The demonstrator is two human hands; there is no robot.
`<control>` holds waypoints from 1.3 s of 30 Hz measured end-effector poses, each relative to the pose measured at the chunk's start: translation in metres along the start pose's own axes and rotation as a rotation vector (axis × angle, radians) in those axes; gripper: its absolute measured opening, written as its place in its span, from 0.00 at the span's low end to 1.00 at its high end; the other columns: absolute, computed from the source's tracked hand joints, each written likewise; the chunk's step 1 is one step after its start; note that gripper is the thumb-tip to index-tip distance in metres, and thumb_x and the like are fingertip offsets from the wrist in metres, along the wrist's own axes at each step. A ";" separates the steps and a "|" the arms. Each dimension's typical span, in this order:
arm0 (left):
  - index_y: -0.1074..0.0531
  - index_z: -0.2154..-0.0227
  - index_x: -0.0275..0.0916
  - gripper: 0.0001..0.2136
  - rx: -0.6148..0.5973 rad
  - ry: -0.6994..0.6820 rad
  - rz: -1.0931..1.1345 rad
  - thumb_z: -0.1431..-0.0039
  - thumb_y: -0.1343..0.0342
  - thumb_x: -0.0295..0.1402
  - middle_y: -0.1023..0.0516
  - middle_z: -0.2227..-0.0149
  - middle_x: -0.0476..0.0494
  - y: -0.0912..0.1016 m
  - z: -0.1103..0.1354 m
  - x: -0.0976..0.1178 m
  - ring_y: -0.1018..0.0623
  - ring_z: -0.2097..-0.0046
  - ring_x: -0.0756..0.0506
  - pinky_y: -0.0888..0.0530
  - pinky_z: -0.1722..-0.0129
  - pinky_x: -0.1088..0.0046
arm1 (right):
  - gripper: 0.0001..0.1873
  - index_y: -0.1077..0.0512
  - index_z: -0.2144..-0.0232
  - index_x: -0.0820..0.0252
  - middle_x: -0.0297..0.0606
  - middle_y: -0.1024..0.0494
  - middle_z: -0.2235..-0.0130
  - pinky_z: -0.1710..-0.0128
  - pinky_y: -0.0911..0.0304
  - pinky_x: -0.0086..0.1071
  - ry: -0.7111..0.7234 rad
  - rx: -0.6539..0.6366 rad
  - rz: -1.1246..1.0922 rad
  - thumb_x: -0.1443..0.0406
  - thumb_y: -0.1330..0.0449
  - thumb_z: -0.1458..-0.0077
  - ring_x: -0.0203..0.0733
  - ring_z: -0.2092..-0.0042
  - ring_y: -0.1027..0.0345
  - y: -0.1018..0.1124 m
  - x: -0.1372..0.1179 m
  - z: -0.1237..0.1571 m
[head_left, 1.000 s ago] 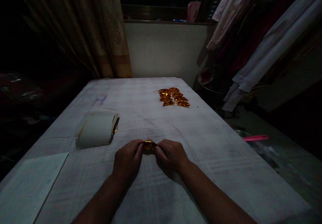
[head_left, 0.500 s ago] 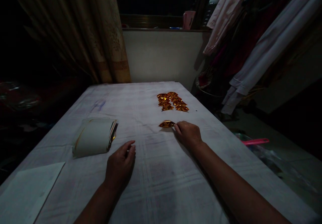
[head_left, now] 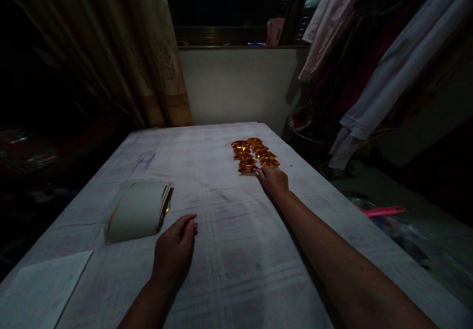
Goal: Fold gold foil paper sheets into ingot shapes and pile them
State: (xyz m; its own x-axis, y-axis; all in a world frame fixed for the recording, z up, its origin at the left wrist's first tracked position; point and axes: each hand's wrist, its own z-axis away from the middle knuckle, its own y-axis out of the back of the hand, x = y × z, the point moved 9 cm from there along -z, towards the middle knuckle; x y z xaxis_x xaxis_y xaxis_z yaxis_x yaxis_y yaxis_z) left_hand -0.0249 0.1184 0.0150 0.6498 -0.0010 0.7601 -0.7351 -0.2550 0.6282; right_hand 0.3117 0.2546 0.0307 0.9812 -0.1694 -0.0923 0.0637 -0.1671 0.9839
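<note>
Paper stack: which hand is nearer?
Left. The left hand rests on the table just right of the paper stack, apart from it. The right hand is far across, at the gold foil pieces.

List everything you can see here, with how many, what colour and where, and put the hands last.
Folded foil pieces: about ten, gold, clustered far right of centre on the table.
Sheet stack: one curled stack, white backs with gold edges, left of centre.
Paper sheet: one, white, near left corner.
Table cloth: one, pale, covering the table.
Curtain: one, beige, behind the table at left.
Hanging clothes: several, pale and dark red, at right.
Cup: one, pink, on the far sill.
Left hand: resting empty beside the stack.
Right hand: fingertips at the nearest foil piece.
</note>
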 end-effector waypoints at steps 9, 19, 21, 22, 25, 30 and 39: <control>0.20 0.60 0.45 0.19 -0.014 0.005 0.013 0.42 0.50 0.48 0.15 0.70 0.48 -0.002 0.000 -0.003 0.15 0.66 0.42 0.22 0.67 0.69 | 0.20 0.21 0.55 0.55 0.44 0.18 0.53 0.61 0.37 0.32 -0.060 -0.018 0.002 0.55 0.51 0.30 0.46 0.54 0.24 -0.012 0.010 -0.009; 0.19 0.61 0.44 0.18 -0.017 -0.002 -0.011 0.43 0.50 0.48 0.15 0.71 0.48 0.000 -0.001 0.001 0.16 0.66 0.41 0.22 0.65 0.67 | 0.19 0.21 0.52 0.54 0.44 0.19 0.51 0.60 0.35 0.32 -0.043 -0.018 -0.022 0.55 0.49 0.31 0.46 0.53 0.25 -0.014 0.010 -0.011; 0.19 0.61 0.44 0.18 -0.019 -0.003 -0.007 0.43 0.50 0.48 0.15 0.70 0.48 0.000 -0.001 0.002 0.15 0.66 0.41 0.21 0.65 0.67 | 0.18 0.21 0.52 0.53 0.44 0.19 0.51 0.60 0.35 0.33 -0.043 -0.011 -0.031 0.55 0.48 0.31 0.47 0.53 0.25 -0.016 0.011 -0.013; 0.19 0.61 0.44 0.18 -0.019 -0.004 -0.005 0.43 0.50 0.48 0.15 0.70 0.48 0.000 -0.001 0.002 0.15 0.66 0.41 0.21 0.65 0.67 | 0.18 0.22 0.51 0.53 0.44 0.19 0.51 0.60 0.35 0.33 -0.046 -0.007 -0.036 0.55 0.48 0.31 0.47 0.53 0.25 -0.016 0.011 -0.014; 0.19 0.62 0.45 0.18 -0.013 -0.008 -0.006 0.43 0.50 0.48 0.15 0.70 0.48 0.000 -0.001 0.003 0.15 0.66 0.41 0.21 0.65 0.67 | 0.17 0.22 0.51 0.53 0.44 0.19 0.51 0.59 0.35 0.34 -0.061 0.007 -0.055 0.56 0.47 0.32 0.47 0.53 0.25 -0.018 0.014 -0.014; 0.20 0.61 0.45 0.18 -0.023 -0.002 -0.019 0.42 0.50 0.48 0.15 0.70 0.48 -0.001 -0.001 0.001 0.15 0.65 0.41 0.22 0.65 0.67 | 0.18 0.24 0.49 0.55 0.45 0.19 0.52 0.60 0.37 0.33 -0.094 0.043 -0.112 0.56 0.46 0.33 0.48 0.54 0.25 -0.018 0.020 -0.013; 0.20 0.58 0.43 0.20 -0.066 -0.050 0.000 0.40 0.52 0.48 0.15 0.69 0.46 -0.012 -0.016 0.006 0.16 0.66 0.42 0.21 0.65 0.67 | 0.16 0.26 0.51 0.58 0.42 0.18 0.58 0.63 0.41 0.33 -0.101 0.136 -0.207 0.62 0.48 0.34 0.47 0.59 0.26 -0.010 0.027 -0.008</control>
State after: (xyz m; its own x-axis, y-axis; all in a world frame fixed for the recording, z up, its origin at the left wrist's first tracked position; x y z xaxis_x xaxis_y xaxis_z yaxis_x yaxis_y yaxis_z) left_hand -0.0149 0.1368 0.0147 0.6575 -0.0499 0.7518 -0.7451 -0.1906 0.6391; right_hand 0.3392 0.2600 0.0192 0.9262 -0.2134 -0.3108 0.2291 -0.3359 0.9136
